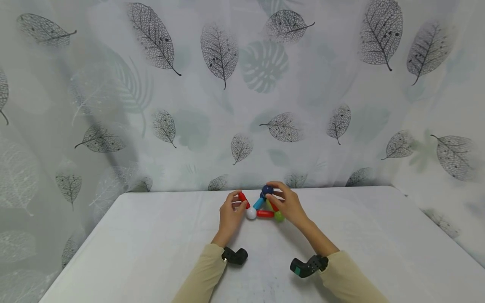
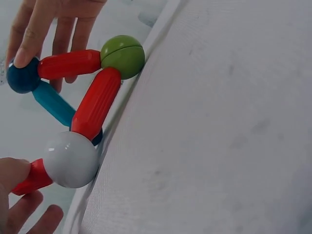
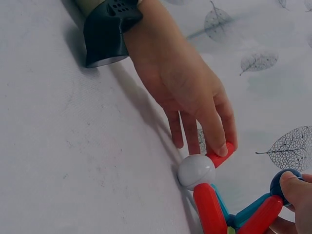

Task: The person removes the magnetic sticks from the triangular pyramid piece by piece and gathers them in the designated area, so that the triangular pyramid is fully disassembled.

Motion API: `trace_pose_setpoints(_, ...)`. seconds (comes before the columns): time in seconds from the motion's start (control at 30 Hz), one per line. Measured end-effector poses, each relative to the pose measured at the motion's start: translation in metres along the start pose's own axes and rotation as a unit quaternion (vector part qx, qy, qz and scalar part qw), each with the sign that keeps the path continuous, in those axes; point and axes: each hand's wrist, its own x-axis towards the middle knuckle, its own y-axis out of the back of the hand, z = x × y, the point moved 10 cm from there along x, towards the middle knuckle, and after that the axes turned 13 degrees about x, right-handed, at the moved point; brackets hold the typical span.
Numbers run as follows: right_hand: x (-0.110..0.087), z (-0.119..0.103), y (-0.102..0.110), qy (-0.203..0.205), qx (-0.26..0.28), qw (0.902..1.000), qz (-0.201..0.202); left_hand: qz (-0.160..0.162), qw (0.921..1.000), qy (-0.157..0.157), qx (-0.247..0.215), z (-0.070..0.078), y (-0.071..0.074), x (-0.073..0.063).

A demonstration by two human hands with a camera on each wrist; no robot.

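Over there, the left hand (image 1: pixel 230 215) has its thumb and fingers pinched on a red rod (image 1: pixel 243 199) that meets the white ball (image 1: pixel 251 213); the right hand (image 1: pixel 291 205) grips the upper blue ball (image 1: pixel 267 190). The frame (image 1: pixel 265 213) they belong to stands near the far edge of the table (image 1: pixel 159 240).

On the table (image 1: pixel 151 252), near its 12 o'clock edge, a frame of rods and balls (image 1: pixel 265 213) is placed. Beyond, at 12 o'clock, a curtain (image 1: pixel 227 105) is hung. The left hand (image 1: pixel 230 214) is found at the frame's 9 o'clock, the right hand (image 1: pixel 291 207) at its 3 o'clock.
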Motion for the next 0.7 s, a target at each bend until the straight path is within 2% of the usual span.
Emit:
trace_pose_setpoints(0.13, -0.001, -0.001, 0.000, 0.004, -0.001, 1.0000, -0.001, 0.006, 0.9994, -0.005, 0.033, -0.003, 0.002, 0.000)
trace_pose_setpoints(0.33, -0.001, -0.002, 0.001, 0.006, 0.005, 1.0000, -0.001, 0.016, 0.9947, 0.019, 0.100, -0.011, 0.004, -0.001)
trace_pose_setpoints(0.57, -0.001, -0.002, 0.000, 0.011, 0.006, 0.9999, -0.002, -0.010, 0.9844, 0.054, 0.167, -0.017, 0.003, -0.003)
trace_pose_setpoints(0.7, -0.001, -0.002, 0.000, 0.014, 0.007, 0.9999, -0.004, -0.013, 0.9819, 0.052, 0.182, -0.016, 0.003, -0.003)
